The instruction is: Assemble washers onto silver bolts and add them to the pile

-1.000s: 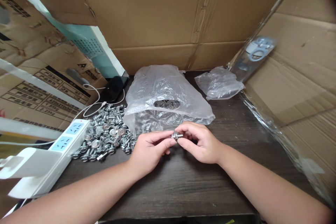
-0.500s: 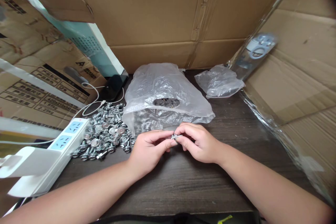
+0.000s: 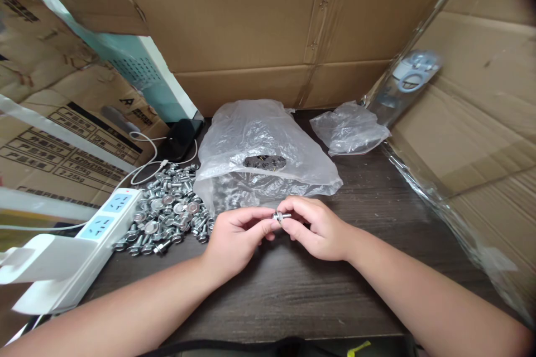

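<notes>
Between my two hands, above the dark tabletop, is a small silvery bolt [image 3: 283, 216] with its shank pointing right. My left hand [image 3: 238, 237] pinches its head end with thumb and fingers. My right hand [image 3: 316, 228] has its thumb and forefinger closed around the shank, near a wider ring, perhaps a nut or a flange. The fingertips partly hide the bolt. A heap of similar flange bolts [image 3: 167, 206] lies to the left of my left hand. Just beyond my hands spreads a translucent plastic bag [image 3: 268, 128], dark pieces showing through its handle hole.
A white power strip [image 3: 113, 212] with a plugged-in charger stands at the left, its cable running to a black phone [image 3: 181, 139]. A smaller clear bag [image 3: 350, 129] and a transparent bottle [image 3: 404, 89] sit at the back right. Cardboard walls [image 3: 251, 17] enclose the table.
More of the bolt's shank shows between my fingertips now, as the right thumb and forefinger have shifted slightly. Otherwise both hands stay in nearly the same place.
</notes>
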`<state>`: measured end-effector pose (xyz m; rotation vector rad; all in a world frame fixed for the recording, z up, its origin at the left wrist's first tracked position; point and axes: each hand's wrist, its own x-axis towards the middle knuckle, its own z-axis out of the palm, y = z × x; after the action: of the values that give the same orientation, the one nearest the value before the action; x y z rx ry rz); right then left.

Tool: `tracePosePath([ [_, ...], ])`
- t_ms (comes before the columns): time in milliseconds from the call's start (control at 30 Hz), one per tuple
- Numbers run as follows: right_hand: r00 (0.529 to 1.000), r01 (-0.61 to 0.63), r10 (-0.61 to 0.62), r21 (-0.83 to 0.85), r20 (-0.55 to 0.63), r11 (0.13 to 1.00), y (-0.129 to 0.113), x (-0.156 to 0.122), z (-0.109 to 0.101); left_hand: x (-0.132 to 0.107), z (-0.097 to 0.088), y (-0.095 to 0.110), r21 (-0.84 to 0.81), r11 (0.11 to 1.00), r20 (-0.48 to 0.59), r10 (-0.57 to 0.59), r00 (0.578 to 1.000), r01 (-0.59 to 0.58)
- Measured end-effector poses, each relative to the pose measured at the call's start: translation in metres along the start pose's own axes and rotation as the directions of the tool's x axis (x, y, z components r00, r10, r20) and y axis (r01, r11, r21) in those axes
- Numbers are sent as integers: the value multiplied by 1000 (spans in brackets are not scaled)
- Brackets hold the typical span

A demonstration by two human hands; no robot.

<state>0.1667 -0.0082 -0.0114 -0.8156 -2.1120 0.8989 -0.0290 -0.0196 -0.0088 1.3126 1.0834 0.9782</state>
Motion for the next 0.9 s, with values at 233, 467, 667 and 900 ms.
tracePosePath([
  [233, 996, 73, -76, -60, -40, 995, 0, 2, -2, 2, 0, 5, -41, 995, 3, -94, 996, 94],
  [467, 997, -60, 61, -25, 44, 998, -2, -1, 0, 0, -3, -2, 148, 978, 16, 145, 989, -146],
  [667, 987, -131, 130, -5, 92, 991, -2, -2, 0, 1, -4, -4, 358, 822, 48, 458, 888, -443],
  [900, 992, -127, 125, 66, 36, 990, -1, 1, 0, 0, -3, -3, 279, 923, -18, 281, 960, -265],
])
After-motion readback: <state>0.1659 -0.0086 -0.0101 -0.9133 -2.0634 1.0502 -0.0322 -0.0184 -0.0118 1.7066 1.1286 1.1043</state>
